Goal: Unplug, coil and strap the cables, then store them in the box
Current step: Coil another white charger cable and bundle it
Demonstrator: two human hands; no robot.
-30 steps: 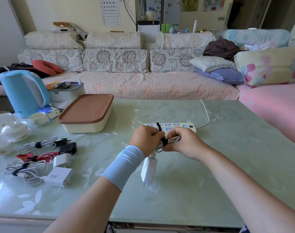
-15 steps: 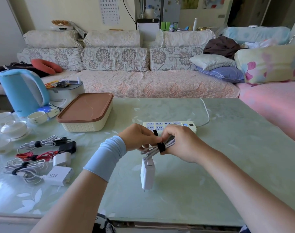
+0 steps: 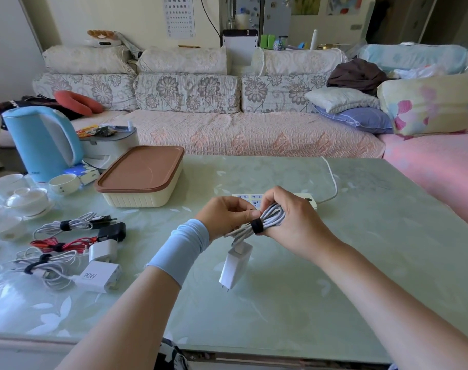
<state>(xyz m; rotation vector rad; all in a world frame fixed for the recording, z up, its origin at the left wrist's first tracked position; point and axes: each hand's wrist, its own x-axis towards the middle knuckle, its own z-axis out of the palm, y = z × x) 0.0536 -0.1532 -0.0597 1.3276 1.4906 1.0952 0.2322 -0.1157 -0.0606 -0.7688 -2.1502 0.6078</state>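
Note:
Above the table's middle I hold a coiled white cable [image 3: 273, 217] bound by a black strap [image 3: 256, 226]. My right hand [image 3: 291, 222] grips the coil's right end. My left hand [image 3: 224, 212] pinches the coil beside the strap. Its white charger [image 3: 234, 267] hangs below, prongs down. A white power strip [image 3: 250, 196] lies behind my hands, mostly hidden. The cream box with a brown lid [image 3: 139, 177] stands shut at the back left. Three strapped cable bundles lie at left: a white one [image 3: 67, 225], a red one [image 3: 58, 244] and a white one with a 90W charger [image 3: 96, 276].
A blue kettle [image 3: 40, 142], white cups and a lidded bowl [image 3: 27, 200] crowd the table's left end. The power strip's white cord [image 3: 332, 180] runs off the far edge toward the sofa [image 3: 227, 134]. The glass table [image 3: 360, 249] spreads to my right.
The strap's loose tail, upright a second ago, is now wrapped flat round the coil. Both hands tilted the bundle, and the charger swung a little lower.

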